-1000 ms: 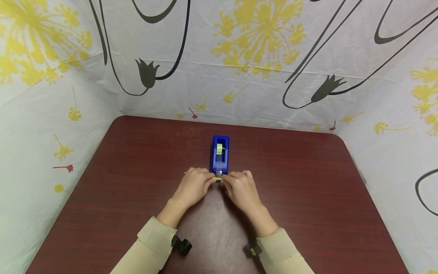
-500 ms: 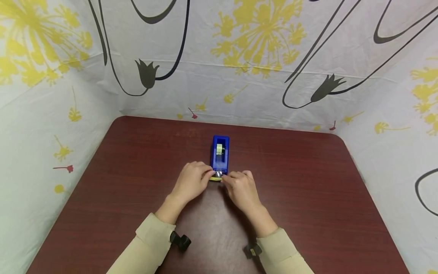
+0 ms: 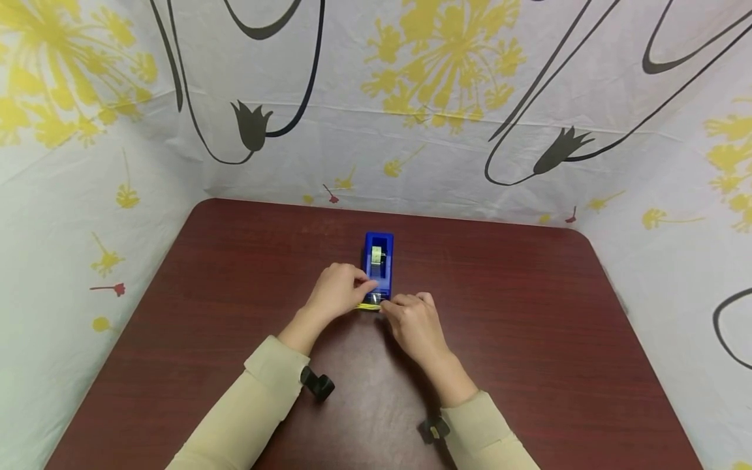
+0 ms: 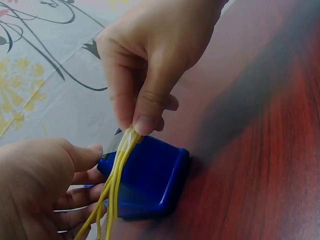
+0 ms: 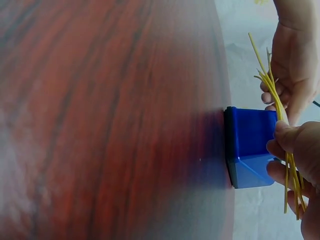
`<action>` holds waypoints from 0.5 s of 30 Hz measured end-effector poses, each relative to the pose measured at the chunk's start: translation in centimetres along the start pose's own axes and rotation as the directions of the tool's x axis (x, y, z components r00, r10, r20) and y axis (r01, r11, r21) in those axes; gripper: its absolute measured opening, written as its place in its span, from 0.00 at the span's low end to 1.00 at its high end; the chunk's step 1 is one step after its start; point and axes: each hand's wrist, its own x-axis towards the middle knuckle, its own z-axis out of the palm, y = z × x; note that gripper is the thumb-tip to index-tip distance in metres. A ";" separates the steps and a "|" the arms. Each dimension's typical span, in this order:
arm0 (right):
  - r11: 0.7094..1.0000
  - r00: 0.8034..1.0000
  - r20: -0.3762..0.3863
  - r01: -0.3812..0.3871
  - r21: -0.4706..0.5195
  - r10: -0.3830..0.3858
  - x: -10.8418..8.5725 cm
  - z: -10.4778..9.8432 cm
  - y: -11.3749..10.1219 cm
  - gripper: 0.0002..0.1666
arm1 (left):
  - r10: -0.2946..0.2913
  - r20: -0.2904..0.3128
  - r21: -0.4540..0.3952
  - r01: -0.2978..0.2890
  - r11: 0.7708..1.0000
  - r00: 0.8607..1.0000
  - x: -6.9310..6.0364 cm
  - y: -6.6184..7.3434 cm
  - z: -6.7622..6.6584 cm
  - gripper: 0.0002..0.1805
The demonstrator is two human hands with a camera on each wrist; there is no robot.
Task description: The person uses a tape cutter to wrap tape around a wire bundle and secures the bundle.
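A blue tape dispenser (image 3: 379, 237) with a tape roll (image 3: 376, 255) stands mid-table. At its near end my right hand (image 3: 414, 328) pinches a bundle of thin yellow strands (image 3: 367, 306); in the right wrist view the strands (image 5: 274, 94) stick out on both sides of the fingers. Clear tape lies against the strands (image 4: 116, 180) in the left wrist view, beside the dispenser's blue body (image 4: 150, 172). My left hand (image 3: 333, 292) is over the dispenser's near left side, its thumb by the tape and, in the left wrist view, its fingers (image 4: 75, 199) loosely extended.
The dark red wooden table (image 3: 529, 313) has rounded far corners. White cloth (image 3: 446, 170) with yellow and grey flower prints rises behind it and along both sides. A black device (image 3: 318, 384) is at the left cuff, and another (image 3: 433, 430) at the right cuff.
My left hand has moved off the strands, up and over the dispenser's near part, and its thumb and fingers have spread. My right hand has stayed at the strands.
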 end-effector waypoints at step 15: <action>1.000 1.000 0.017 0.004 -0.006 -0.004 0.0 0.0 0.1 0.04 | -0.068 0.042 -0.024 0.069 0.997 0.997 0.4 0.4 0.0 0.16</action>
